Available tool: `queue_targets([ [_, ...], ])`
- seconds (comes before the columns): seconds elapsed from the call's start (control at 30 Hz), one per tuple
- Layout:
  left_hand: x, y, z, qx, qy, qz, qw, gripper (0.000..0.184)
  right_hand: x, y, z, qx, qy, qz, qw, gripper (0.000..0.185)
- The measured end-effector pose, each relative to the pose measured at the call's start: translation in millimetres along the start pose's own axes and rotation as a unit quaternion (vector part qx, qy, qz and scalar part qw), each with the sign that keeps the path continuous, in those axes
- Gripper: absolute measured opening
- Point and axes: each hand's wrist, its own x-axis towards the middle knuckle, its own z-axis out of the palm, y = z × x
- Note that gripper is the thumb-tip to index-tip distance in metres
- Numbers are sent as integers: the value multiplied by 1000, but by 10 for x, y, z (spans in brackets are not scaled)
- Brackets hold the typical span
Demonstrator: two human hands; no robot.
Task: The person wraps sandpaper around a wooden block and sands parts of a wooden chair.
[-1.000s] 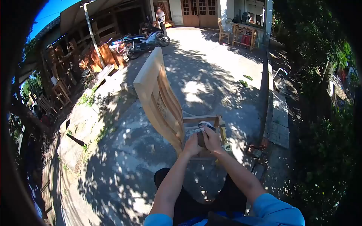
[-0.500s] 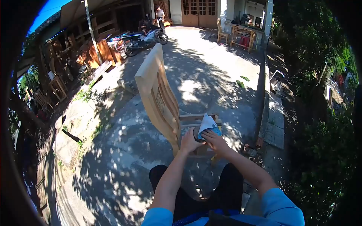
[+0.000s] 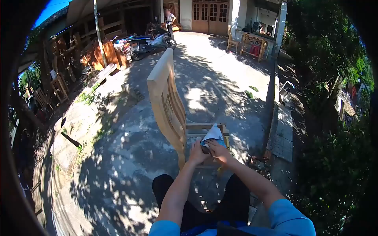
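An unfinished wooden chair (image 3: 162,84) with a tall, curved, slatted back stands on the concrete in front of me. Over its seat frame, my left hand (image 3: 197,153) is closed around a dark, rounded thing (image 3: 205,150) whose kind I cannot make out. Just beside it, my right hand (image 3: 219,151) has its fingers bent over a blue-and-white sheet (image 3: 214,133), folded to a point at the top. The sheet lies against the dark thing. My fingers hide much of both.
A motorbike (image 3: 151,44) is parked at the back left, with a person (image 3: 170,20) standing behind it. Wooden boards (image 3: 112,54) lean nearby. Far right are another wooden chair (image 3: 232,41) and a wooden table (image 3: 252,45). A low concrete edge (image 3: 274,106) runs along the right.
Both hands have shifted slightly left with the sheet and the dark thing. More of the sheet's blue part is covered now. The view has tilted and shifted a little.
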Motion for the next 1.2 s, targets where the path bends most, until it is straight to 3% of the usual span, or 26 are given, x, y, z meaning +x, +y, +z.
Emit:
queue_targets([
  [0.03,-89,-23,56,-15,-5,-10,1000,106,-28,-5,-6,15,-11,40,999,41],
  [0.1,10,-80,72,-39,-4,-13,999,106,-58,-78,56,5,-26,-47,999,42],
  [0.13,276,-791,629,191,70,182,962,104,-74,-130,103,3,-32,-88,996,42],
  [0.2,281,-807,584,126,1,124,984,104,-58,-72,136,-2,-18,-123,992,41],
  [0.27,-20,-4,41,-21,-21,-21,999,105,0,-70,57,-30,10,-22,999,41],
  [0.3,-4,-165,174,90,10,91,992,103,3,-93,36,-43,22,28,998,41],
  [0.33,70,-501,376,202,40,201,958,101,-10,29,242,-74,27,-64,995,40],
  [0.37,132,-689,477,308,69,307,898,99,-23,-27,218,-61,21,-76,995,40],
  [0.4,66,-552,372,207,30,195,958,96,-60,-131,162,-47,14,-86,995,40],
  [0.47,-43,-78,100,-8,-42,-38,998,90,27,-135,61,-38,48,-61,996,43],
  [0.57,63,-178,119,28,-43,-22,998,90,139,-154,20,-109,-41,-72,991,44],
  [0.6,296,-820,572,231,68,269,933,98,117,-162,70,-107,-92,-135,981,46],
  [0.67,164,-629,444,122,-42,102,986,90,83,-182,-42,-83,-65,-118,987,46],
  [0.7,27,-223,196,64,-29,33,997,84,131,-147,-128,-74,-53,-110,990,46],
  [0.73,-118,217,-74,3,-8,-35,999,78,162,-46,-103,-96,-32,-10,995,47],
  [0.87,169,-588,441,140,-13,115,983,96,-101,-240,-69,-67,-61,-175,980,46],
  [0.9,153,-570,402,135,-33,128,982,95,-86,-220,-75,-49,-49,-144,987,45],
  [1.0,-10,-192,165,15,-4,47,999,89,-14,53,-25,-25,10,-35,999,41],
  [1.03,-6,-86,127,-45,25,1,999,86,-32,38,20,-31,14,-53,998,40],
  [1.1,164,-618,483,80,42,156,984,85,-91,-84,186,-42,24,-91,995,37],
  [1.13,221,-836,603,143,49,229,962,85,-129,-177,126,-40,11,-168,985,36],
  [1.2,230,-653,382,90,-66,93,989,81,-45,26,204,-35,5,-123,992,37],
])
